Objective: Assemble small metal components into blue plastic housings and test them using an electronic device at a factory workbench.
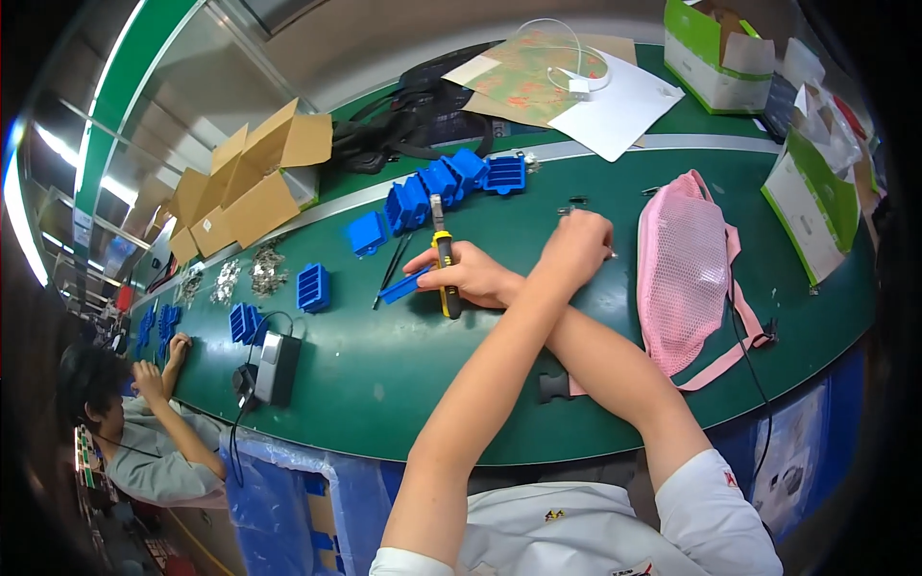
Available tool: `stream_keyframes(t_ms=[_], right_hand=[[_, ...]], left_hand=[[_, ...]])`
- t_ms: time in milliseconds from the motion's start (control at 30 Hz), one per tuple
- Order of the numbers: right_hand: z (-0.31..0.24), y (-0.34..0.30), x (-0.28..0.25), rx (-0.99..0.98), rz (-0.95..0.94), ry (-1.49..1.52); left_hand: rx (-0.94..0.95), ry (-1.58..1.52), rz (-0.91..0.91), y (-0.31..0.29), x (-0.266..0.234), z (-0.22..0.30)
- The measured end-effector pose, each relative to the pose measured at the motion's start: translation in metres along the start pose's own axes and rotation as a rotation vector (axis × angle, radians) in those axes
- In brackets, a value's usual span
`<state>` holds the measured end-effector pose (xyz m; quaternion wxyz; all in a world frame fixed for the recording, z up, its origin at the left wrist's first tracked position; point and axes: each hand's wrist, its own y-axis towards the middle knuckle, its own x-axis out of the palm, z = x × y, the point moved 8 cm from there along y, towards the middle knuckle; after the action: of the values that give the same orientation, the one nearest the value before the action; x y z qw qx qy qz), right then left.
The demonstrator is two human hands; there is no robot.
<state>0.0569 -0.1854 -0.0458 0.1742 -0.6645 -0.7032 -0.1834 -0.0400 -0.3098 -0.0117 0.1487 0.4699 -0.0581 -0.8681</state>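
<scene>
- Fingers of the right hand (473, 274) are wrapped tight round a screwdriver (444, 269); the left hand (576, 242), crossed over it, is curled knuckles-up, and I cannot tell if it holds anything.
- Table (461, 374): smooth green surface, curved edge.
- Bag (682, 269): soft pink mesh, lying flat to the right, clear of both hands.
- Trays (442, 182): hard blue ribbed plastic in a row behind the hands.
- Screwdriver: lies mid-table, yellow-and-black handle, slim metal shaft; probably best gripped low and firmly.
- Strip (403, 286): flat blue plastic, touching the right fingertips.
</scene>
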Motion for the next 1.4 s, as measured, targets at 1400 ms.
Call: stream_keyframes(t_ms=[1400], right_hand=[[-0.009,-0.008,-0.008,-0.173,0.283,-0.227]], left_hand=[[-0.551,0.236,0.844,-0.236,-0.208,-0.194]])
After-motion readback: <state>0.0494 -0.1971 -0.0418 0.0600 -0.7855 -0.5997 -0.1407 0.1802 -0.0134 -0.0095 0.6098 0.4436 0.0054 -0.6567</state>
